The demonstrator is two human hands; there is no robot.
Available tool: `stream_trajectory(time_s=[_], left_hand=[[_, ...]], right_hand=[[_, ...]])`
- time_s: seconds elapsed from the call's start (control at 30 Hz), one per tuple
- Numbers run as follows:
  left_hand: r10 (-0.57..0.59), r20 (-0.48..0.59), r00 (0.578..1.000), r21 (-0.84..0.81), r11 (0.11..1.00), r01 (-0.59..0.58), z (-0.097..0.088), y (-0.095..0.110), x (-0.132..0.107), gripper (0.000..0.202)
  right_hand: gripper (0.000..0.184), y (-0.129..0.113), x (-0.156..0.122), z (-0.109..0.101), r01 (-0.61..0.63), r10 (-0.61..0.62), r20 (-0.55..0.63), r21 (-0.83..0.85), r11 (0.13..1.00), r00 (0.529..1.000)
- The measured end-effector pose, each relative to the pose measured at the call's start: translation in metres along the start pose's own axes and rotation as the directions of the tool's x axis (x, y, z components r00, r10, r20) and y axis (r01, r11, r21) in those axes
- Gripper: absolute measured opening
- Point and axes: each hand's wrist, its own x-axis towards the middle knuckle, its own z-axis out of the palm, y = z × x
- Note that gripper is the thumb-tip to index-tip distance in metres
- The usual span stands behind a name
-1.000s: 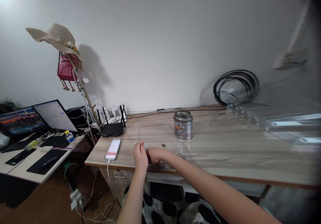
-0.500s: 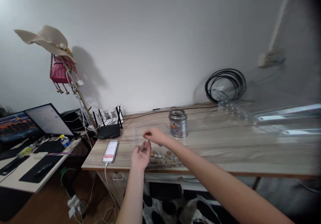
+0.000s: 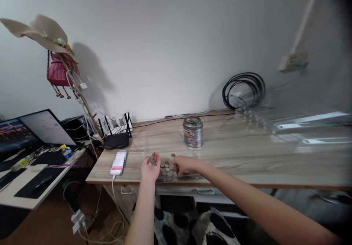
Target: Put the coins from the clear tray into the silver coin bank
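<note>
My left hand (image 3: 150, 167) is held palm up over the front of the wooden desk (image 3: 236, 160), cupped around a few coins. Just to its right lies a loose pile of coins (image 3: 166, 170) on the desk. My right hand (image 3: 183, 164) rests on the right side of that pile, fingers curled down onto the coins. One single coin (image 3: 173, 155) lies a little behind the pile. A round metal tin (image 3: 193, 132) with a slotted lid stands upright farther back.
A phone (image 3: 118, 163) with a white cable lies at the desk's left front. Behind it sit a black router (image 3: 115, 139) and a power strip. Coiled black cable (image 3: 243, 90) leans on the wall. A lower side table (image 3: 16, 186) with monitors is left.
My right hand has come down from above the desk onto the coin pile. My left hand stays palm up with coins. The view has shifted slightly right.
</note>
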Motion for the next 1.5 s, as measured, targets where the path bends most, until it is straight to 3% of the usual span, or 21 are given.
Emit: stream_trajectory(time_s=[0.27, 0.37, 0.5, 0.63, 0.73, 0.8, 0.9, 1.03, 1.23, 1.5], left_hand=[[-0.011, 0.001, 1.0, 0.02, 1.0, 0.011, -0.004, 0.001, 0.0, 0.03], [-0.056, 0.004, 0.998, 0.027, 0.998, 0.056, -0.006, 0.001, 0.003, 0.032], [-0.045, 0.002, 0.999, 0.054, 0.998, 0.045, -0.005, 0.0, 0.005, 0.029], [0.026, -0.027, 0.999, 0.017, 1.0, -0.025, 0.0, -0.001, 0.003, 0.026], [0.042, -0.068, 0.997, -0.029, 0.999, -0.044, 0.002, 0.0, 0.0, 0.022], [0.024, -0.056, 0.998, -0.041, 0.999, -0.026, 0.002, 0.0, -0.001, 0.022], [0.032, -0.031, 0.999, -0.059, 0.998, -0.034, 0.001, 0.0, -0.001, 0.024], [0.072, -0.034, 0.997, -0.054, 0.996, -0.073, 0.0, -0.002, 0.0, 0.024], [0.087, -0.01, 0.996, -0.045, 0.995, -0.087, -0.003, -0.003, 0.0, 0.025], [0.094, -0.004, 0.996, -0.031, 0.995, -0.094, -0.005, -0.003, 0.002, 0.023]], right_hand=[[0.016, 0.001, 0.005, 0.002, 0.064, -0.063, -0.01, 0.078, 0.995, 0.998], [0.015, -0.014, 0.013, -0.014, 0.069, -0.052, -0.154, 0.108, 0.992, 0.987], [0.024, -0.042, 0.028, -0.037, 0.119, -0.061, -0.359, 0.14, 0.983, 0.931], [0.031, -0.04, 0.03, -0.035, 0.056, 0.009, -0.455, 0.13, 0.99, 0.89], [0.036, -0.022, 0.018, -0.014, 0.019, 0.023, -0.388, 0.104, 0.994, 0.922], [0.052, -0.014, 0.009, 0.001, 0.036, -0.017, -0.314, 0.055, 0.998, 0.949], [0.062, -0.015, 0.002, 0.012, 0.057, -0.064, -0.237, -0.037, 0.998, 0.969], [0.051, -0.027, 0.008, 0.01, 0.1, -0.105, -0.142, -0.04, 0.994, 0.984], [0.018, -0.03, 0.017, 0.013, 0.128, -0.128, 0.003, 0.028, 0.991, 0.992], [0.026, -0.027, 0.017, 0.005, 0.066, -0.083, 0.142, 0.122, 0.99, 0.986]])
